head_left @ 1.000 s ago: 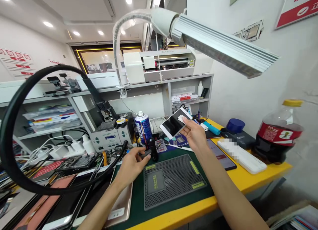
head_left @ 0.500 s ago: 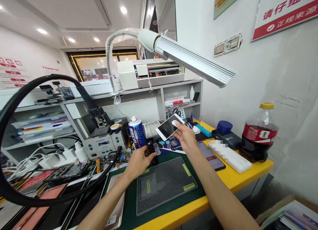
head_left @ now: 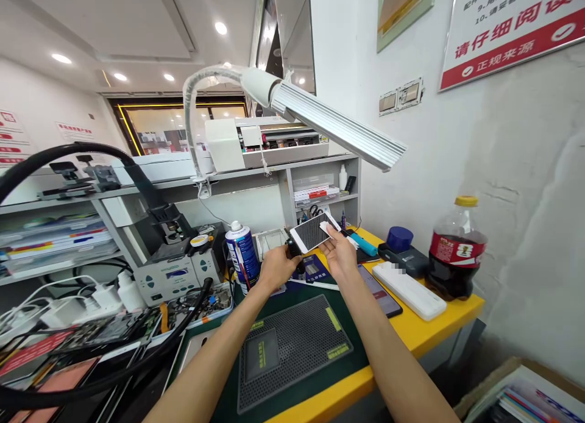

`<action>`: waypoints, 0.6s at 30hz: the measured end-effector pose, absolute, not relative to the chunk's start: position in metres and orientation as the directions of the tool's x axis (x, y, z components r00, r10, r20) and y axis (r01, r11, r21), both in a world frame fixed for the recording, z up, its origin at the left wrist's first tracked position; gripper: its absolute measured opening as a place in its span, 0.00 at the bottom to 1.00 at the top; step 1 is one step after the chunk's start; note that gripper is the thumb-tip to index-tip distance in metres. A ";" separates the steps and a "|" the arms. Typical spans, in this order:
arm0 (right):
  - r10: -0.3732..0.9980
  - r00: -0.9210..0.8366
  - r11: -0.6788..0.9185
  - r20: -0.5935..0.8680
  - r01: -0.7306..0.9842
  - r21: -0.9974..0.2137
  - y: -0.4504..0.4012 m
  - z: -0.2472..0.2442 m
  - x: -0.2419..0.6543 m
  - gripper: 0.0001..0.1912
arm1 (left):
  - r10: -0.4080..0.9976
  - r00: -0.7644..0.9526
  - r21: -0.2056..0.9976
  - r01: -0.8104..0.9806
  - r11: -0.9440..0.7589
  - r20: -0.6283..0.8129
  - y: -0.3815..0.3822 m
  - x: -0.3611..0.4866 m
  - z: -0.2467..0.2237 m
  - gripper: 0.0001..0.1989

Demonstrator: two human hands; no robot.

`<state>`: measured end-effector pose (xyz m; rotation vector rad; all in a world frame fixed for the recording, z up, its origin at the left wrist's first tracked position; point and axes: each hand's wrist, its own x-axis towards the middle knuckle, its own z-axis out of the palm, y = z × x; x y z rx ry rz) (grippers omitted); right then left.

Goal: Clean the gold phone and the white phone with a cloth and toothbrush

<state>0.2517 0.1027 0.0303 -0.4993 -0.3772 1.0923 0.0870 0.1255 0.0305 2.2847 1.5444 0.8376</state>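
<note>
My right hand (head_left: 340, 253) grips a white-framed phone (head_left: 309, 234), dark screen up and tilted, over the back of the bench. A crumpled white wipe (head_left: 325, 227) lies on the phone's screen by my right thumb. In my left hand (head_left: 276, 269), closed fingers hold a small black object (head_left: 294, 250), maybe a bottle, at the phone's lower left corner; its full shape is hidden. Left of that hand stands a blue spray can (head_left: 242, 256). A dark perforated mat (head_left: 299, 344) lies below both forearms on a green work mat (head_left: 223, 377).
A lamp (head_left: 336, 121) hangs over the bench. At the left are a soldering station (head_left: 167, 275) and a thick black hose (head_left: 153, 374). On the right are another phone (head_left: 375, 289), a white slab-like case (head_left: 409, 291) and a cola bottle (head_left: 457, 252).
My left hand has moved up and right with the black object, reaching the phone's corner. The phone is still in my right hand. The camera view has turned slightly right.
</note>
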 end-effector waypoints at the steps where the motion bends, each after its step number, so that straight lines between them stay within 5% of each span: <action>1: 0.908 0.415 0.370 0.050 -0.743 -0.558 0.103 0.030 0.251 0.11 | 0.913 0.265 0.502 0.770 -0.395 0.311 0.128 0.088 0.030 0.14; 18: 0.918 0.394 0.350 0.052 -0.737 -0.578 0.100 0.029 0.242 0.11 | 0.950 0.240 0.353 0.887 -0.298 0.199 0.142 0.082 0.015 0.14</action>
